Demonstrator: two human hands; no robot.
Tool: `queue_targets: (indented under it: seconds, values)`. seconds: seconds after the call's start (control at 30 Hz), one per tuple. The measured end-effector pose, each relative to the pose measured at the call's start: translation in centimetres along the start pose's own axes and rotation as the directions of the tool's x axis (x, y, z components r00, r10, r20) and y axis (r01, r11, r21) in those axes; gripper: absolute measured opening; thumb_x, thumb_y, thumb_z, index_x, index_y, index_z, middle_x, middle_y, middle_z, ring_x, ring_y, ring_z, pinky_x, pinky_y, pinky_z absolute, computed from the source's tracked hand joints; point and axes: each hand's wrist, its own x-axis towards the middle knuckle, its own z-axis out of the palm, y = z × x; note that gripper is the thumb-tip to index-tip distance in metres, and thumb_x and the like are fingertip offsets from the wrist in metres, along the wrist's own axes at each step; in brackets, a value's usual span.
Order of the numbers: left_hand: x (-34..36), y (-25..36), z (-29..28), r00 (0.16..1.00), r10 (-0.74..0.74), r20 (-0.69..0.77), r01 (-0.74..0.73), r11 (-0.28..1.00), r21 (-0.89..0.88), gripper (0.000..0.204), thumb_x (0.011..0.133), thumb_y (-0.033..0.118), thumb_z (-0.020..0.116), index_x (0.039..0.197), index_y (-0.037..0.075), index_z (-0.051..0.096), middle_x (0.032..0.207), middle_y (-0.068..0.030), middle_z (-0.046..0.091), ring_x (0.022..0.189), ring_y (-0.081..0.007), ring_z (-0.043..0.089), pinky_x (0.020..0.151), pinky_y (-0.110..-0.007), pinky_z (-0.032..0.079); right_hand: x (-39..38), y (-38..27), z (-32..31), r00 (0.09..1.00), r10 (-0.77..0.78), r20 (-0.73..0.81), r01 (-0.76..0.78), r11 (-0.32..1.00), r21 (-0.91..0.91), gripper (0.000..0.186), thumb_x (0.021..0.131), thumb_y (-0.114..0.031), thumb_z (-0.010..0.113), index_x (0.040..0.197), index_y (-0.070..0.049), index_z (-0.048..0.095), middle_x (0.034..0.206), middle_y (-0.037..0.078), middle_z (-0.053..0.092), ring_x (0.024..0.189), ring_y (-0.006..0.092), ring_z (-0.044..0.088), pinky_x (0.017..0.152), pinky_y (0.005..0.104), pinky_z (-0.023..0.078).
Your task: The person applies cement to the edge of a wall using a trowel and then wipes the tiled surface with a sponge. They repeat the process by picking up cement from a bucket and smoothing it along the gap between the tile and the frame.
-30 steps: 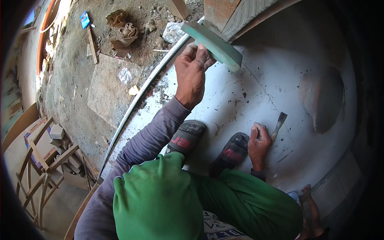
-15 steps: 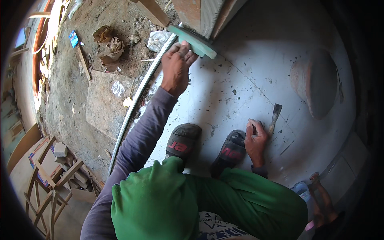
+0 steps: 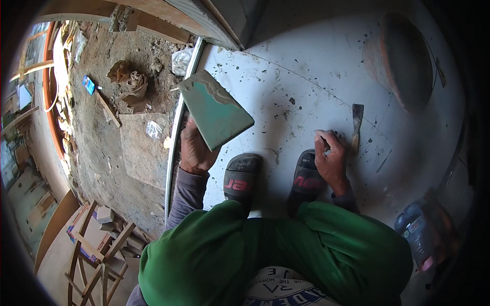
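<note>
Holding flat, crusted green slab (image 3: 214, 109), left grip (image 3: 198, 148)

Pale, dark-flecked flooring (image 3: 306, 66) spreads right of a narrow edging strip (image 3: 195, 56); rough, dusty ground (image 3: 97, 137) lies left. A wooden framework (image 3: 121, 238) sits near left, wooden beams (image 3: 166, 28) cross the far side. Bright light strikes the far left; shade dims the far right.

Left hand (image 3: 198, 152) partly hidden behind the green slab (image 3: 214, 113) it grips, sleeve (image 3: 187, 198) lost behind the knee (image 3: 196, 242) below that grip, bluish thing (image 3: 416, 232) well right of it blurred (kind unclear)
</note>
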Motion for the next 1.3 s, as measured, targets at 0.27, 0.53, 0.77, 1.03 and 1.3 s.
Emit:
queue_targets:
  seconds: [0.27, 0.53, 0.77, 1.03, 1.3]
  values:
    - [0.3, -3.5, 1.8, 0.983, -0.182, 0.022, 0.176, 0.969, 0.176, 0.030, 0.096, 0.017, 0.068, 0.121, 0.002, 0.065, 0.116, -0.0128, 0.071, 0.105, -0.0251, 0.071, 0.097, -0.042, 0.058, 0.0, 0.6, -1.0, 0.992, 0.016, -0.126, -0.007, 0.997, 0.074, 0.012, 0.093, -0.001, 0.065, 0.105, 0.001, 0.068, 0.081, 0.012, 0.065, 0.065, 0.0204, 0.062, 0.061, 0.0324, 0.049]
    - [1.0, -5.5, 4.0, 0.933, -0.259, 0.249, 0.174, 0.932, 0.318, 0.028, 0.099, 0.018, 0.065, 0.121, 0.001, 0.066, 0.114, -0.0099, 0.072, 0.103, -0.0202, 0.071, 0.097, -0.038, 0.058, 0.0, 7.1, -7.8, 0.808, 0.178, -0.562, -0.357, 0.906, -0.226, 0.025, 0.090, -0.017, 0.073, 0.110, -0.001, 0.070, 0.091, 0.014, 0.070, 0.081, 0.0289, 0.068, 0.075, 0.0399, 0.053]
    - [0.9, -7.4, 3.0, 0.888, -0.402, 0.223, 0.315, 0.886, 0.340, 0.047, 0.098, 0.032, 0.071, 0.130, 0.000, 0.062, 0.115, -0.0065, 0.071, 0.102, -0.0157, 0.068, 0.096, -0.035, 0.056, -2.0, 8.1, -6.0, 0.862, 0.457, -0.221, -0.492, 0.858, -0.146, 0.038, 0.094, -0.017, 0.068, 0.125, 0.003, 0.064, 0.110, 0.019, 0.065, 0.091, 0.0322, 0.066, 0.083, 0.0404, 0.053]
    - [1.1, -6.9, 3.4, 0.936, -0.306, 0.176, 0.266, 0.939, 0.217, 0.033, 0.101, 0.016, 0.060, 0.131, 0.002, 0.062, 0.119, -0.0079, 0.070, 0.107, -0.0185, 0.068, 0.101, -0.037, 0.053, -1.2, 0.0, -4.9, 0.961, 0.276, 0.018, -0.265, 0.899, 0.349, 0.038, 0.099, -0.013, 0.060, 0.133, 0.004, 0.061, 0.103, 0.006, 0.058, 0.083, 0.0139, 0.059, 0.076, 0.0288, 0.050]
    - [1.4, -7.3, 2.6, 0.964, -0.219, 0.151, 0.200, 0.971, 0.127, 0.036, 0.102, 0.007, 0.054, 0.138, 0.005, 0.057, 0.131, -0.0066, 0.065, 0.119, -0.0184, 0.063, 0.109, -0.039, 0.047, -0.9, -5.5, -4.4, 0.988, -0.141, 0.064, 0.122, 0.963, 0.239, 0.029, 0.091, 0.004, 0.056, 0.118, 0.006, 0.069, 0.088, 0.008, 0.063, 0.073, 0.0125, 0.056, 0.070, 0.0251, 0.048]
